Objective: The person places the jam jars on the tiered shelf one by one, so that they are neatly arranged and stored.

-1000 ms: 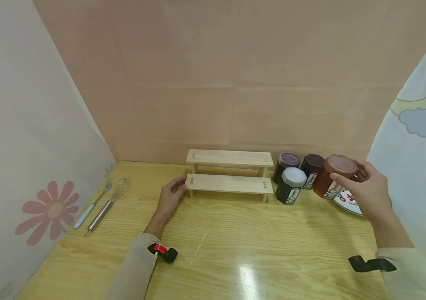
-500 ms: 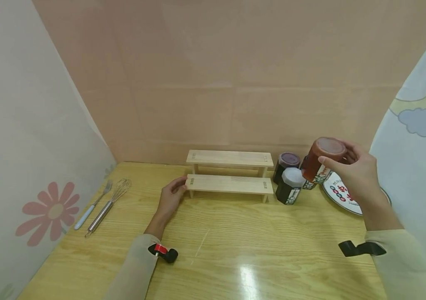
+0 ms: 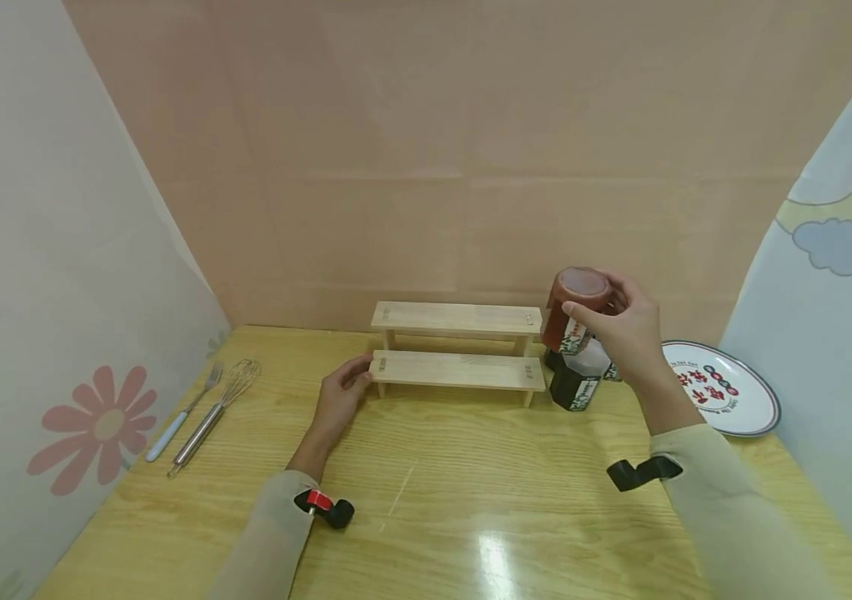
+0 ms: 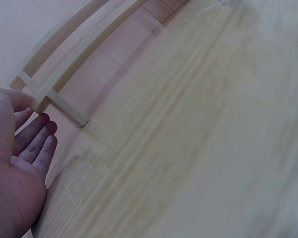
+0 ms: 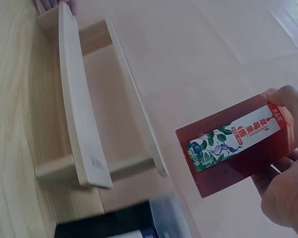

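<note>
- The right hand [image 3: 624, 329] grips one red jar [image 3: 572, 310] around its lid end, holding it in the air above the right end of the two-step wooden rack [image 3: 458, 350].
- The left hand [image 3: 341, 396] rests against the lower step's left end, fingers relaxed.
- One white-lidded dark jar [image 3: 576, 379] stands beneath the held jar; others behind are hidden.
- One plate [image 3: 726, 387], one fork [image 3: 186, 410] and one whisk [image 3: 214, 410] lie on the table [image 3: 471, 500].

Wooden table [image 3: 471, 500] bears rack [image 3: 459, 367], jars [image 3: 576, 383], plate [image 3: 726, 387], fork [image 3: 182, 410], whisk [image 3: 216, 408]
</note>
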`<state>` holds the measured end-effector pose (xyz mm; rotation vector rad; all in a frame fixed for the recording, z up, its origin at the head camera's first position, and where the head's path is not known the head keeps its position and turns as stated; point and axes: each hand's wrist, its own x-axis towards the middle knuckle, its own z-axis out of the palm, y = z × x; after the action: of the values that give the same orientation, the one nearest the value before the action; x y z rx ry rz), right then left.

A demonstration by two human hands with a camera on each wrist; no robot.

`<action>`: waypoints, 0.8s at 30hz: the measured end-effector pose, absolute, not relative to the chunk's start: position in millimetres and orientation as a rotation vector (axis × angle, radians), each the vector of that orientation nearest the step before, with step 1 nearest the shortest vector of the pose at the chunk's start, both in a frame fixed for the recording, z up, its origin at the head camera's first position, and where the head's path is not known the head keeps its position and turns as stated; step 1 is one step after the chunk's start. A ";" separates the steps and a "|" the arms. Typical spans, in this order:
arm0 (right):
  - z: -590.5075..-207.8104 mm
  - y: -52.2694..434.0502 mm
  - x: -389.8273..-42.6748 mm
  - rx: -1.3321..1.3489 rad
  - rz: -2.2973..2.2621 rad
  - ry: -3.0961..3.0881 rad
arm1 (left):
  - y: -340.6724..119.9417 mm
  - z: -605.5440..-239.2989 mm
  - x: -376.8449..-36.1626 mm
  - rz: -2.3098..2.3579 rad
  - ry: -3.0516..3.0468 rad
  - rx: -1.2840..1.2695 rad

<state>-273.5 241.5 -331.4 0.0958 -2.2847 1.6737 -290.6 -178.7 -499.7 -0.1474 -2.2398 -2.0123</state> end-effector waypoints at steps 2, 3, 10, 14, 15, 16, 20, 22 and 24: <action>-332.3 229.1 -279.3 0.132 1.720 -2.255 | -179.5 -499.8 -290.9 -2.012 -2.232 -0.150; -333.0 223.1 -282.4 0.146 1.732 -2.247 | -179.7 -500.2 -291.4 -2.011 -2.229 -0.153; -335.8 182.5 -304.8 0.199 1.794 -2.244 | -179.7 -501.6 -290.5 -2.016 -2.215 -0.149; -339.0 162.2 -319.2 0.209 1.813 -2.226 | -179.9 -502.4 -290.8 -2.004 -2.210 -0.149; -339.9 157.2 -322.8 0.204 1.826 -2.215 | -179.8 -502.4 -291.3 -2.000 -2.209 -0.150; -340.3 152.3 -325.9 0.202 1.839 -2.208 | -179.7 -502.1 -291.6 -1.996 -2.213 -0.152; -339.9 131.0 -335.8 0.183 1.898 -2.174 | -178.8 -500.7 -292.5 -2.011 -2.222 -0.141; -338.8 120.1 -339.5 0.181 1.908 -2.171 | -178.6 -498.9 -291.9 -2.022 -2.232 -0.127; -338.3 109.9 -343.8 0.183 1.916 -2.169 | -178.1 -494.7 -289.3 -2.033 -2.237 -0.120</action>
<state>-343.8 109.9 -338.3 0.1826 -2.1687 1.9162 -289.3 -178.1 -494.7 -0.1196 -2.2373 -2.0335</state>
